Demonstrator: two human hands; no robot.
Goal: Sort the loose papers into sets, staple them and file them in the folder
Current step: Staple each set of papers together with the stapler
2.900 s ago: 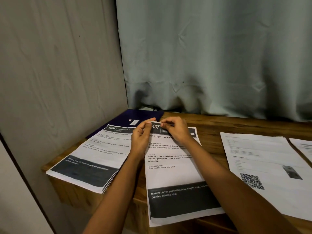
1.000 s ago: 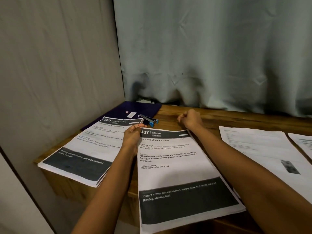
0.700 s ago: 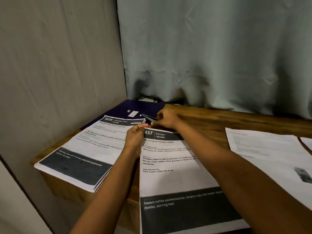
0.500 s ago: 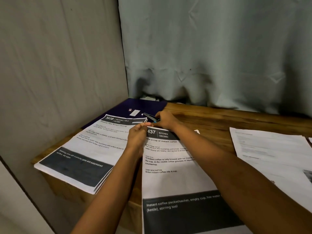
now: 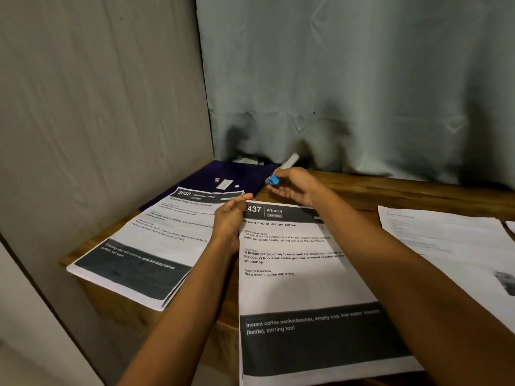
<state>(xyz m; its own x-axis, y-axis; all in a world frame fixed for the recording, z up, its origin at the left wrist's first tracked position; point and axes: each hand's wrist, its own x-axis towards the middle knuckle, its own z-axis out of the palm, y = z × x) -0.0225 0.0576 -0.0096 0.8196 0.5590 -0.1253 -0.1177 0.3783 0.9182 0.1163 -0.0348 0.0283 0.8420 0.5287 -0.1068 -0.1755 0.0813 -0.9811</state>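
Wooden surface [image 5: 390,196] in a corner, grey curtain [image 5: 362,79] behind. Left hand [image 5: 230,218] pinches the top-left corner of the 437 set [image 5: 292,274], lying flat at centre. Right hand [image 5: 295,186], fingers curled, grips the blue-ended stapler [image 5: 280,172], raised just beyond that set's top edge. The 3638 set [image 5: 167,235] lies at left, its far edge on the dark purple folder [image 5: 223,174]; loose papers [image 5: 446,240] lie at right.

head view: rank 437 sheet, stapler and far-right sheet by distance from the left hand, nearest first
1. 437 sheet: the left hand pinches its top-left corner.
2. stapler: just beyond and to the right, held in the right hand.
3. far-right sheet: well off to the right.
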